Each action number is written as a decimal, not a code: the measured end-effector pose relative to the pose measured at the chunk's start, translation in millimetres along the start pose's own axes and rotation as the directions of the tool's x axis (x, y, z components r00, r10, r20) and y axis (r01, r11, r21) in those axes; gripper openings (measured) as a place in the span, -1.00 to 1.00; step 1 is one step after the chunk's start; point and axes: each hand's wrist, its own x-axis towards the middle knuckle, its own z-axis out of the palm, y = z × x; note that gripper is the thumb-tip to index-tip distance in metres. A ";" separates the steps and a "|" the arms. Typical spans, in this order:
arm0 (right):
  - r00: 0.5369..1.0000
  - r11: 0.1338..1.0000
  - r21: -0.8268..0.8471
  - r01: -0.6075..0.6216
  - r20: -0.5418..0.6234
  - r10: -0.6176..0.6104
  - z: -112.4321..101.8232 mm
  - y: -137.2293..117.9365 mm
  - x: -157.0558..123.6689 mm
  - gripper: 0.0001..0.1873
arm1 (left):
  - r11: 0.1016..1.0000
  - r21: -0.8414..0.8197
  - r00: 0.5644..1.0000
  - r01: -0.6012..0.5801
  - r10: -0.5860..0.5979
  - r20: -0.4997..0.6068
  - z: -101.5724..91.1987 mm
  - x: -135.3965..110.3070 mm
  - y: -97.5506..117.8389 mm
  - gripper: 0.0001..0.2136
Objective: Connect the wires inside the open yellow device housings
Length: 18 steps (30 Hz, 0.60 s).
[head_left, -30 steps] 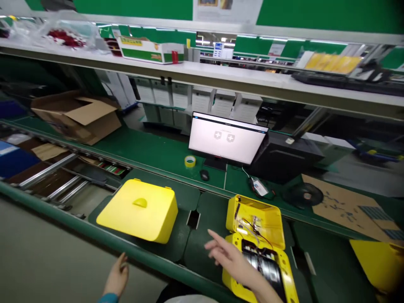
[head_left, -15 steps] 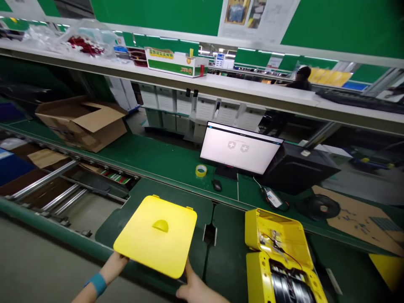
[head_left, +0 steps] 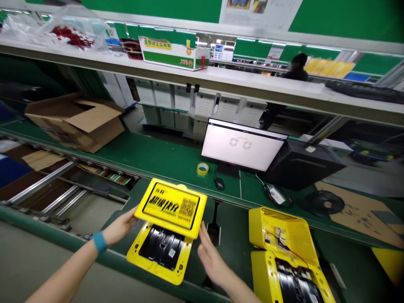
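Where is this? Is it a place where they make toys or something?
Probably a factory assembly line. A long green conveyor belt carries matching yellow cases: one the left hand and right hand hold open, another open case showing wires, plus a test monitor.

— What sits on the green bench behind the conveyor?

— A monitor (head_left: 243, 146) showing a pale screen, with a black computer case (head_left: 303, 164) just beside it on the right. In front lie a roll of yellow tape (head_left: 202, 168) and a dark mouse (head_left: 219, 183), near each other.

— And to the left?

— An open cardboard box (head_left: 75, 120) on the bench, with metal rails (head_left: 47, 185) below it.

— Anything on the right?

— A second yellow case (head_left: 285, 252), lid raised, wires showing inside. Further back, a black fan (head_left: 325, 203) beside a cardboard sheet (head_left: 360, 214).

— Overhead?

— A long shelf (head_left: 221, 80) carrying a green-and-white carton (head_left: 172, 52) and clear plastic bags (head_left: 63, 29).
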 end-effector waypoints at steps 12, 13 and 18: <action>0.986 0.856 0.513 -0.065 -0.100 0.135 -35.5 22.1 112.6 -0.37 | 0.963 -0.252 0.991 -0.099 0.072 -0.113 16.9 126.7 0.2 -0.12; 0.985 0.851 0.521 -0.072 -0.097 0.142 -35.8 24.8 116.9 -0.38 | 0.961 -0.261 0.991 -0.093 0.065 -0.114 17.8 130.1 -3.1 -0.10; 0.985 0.836 0.540 -0.099 -0.066 0.160 -35.9 41.3 124.8 -0.40 | 0.947 -0.315 0.995 -0.066 0.040 -0.090 25.3 142.2 -17.9 -0.06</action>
